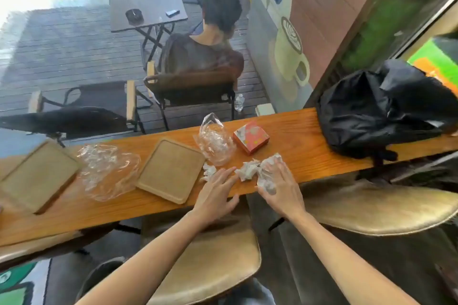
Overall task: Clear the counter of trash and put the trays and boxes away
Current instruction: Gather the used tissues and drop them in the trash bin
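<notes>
On the orange wooden counter lie two tan trays, one in the middle and one at the left. A clear plastic bag lies crumpled between them, another clear bag stands behind the middle tray. A small red patterned box sits beside it. My right hand presses on a crumpled clear wrapper with paper. A crumpled tissue lies between my hands, a smaller tissue just beyond my left fingers. My left hand rests flat on the counter, fingers apart.
A black backpack takes up the counter's right end. Two tan stools stand under the near edge. Beyond the counter a person sits in a chair facing away, with a dark folding table further out.
</notes>
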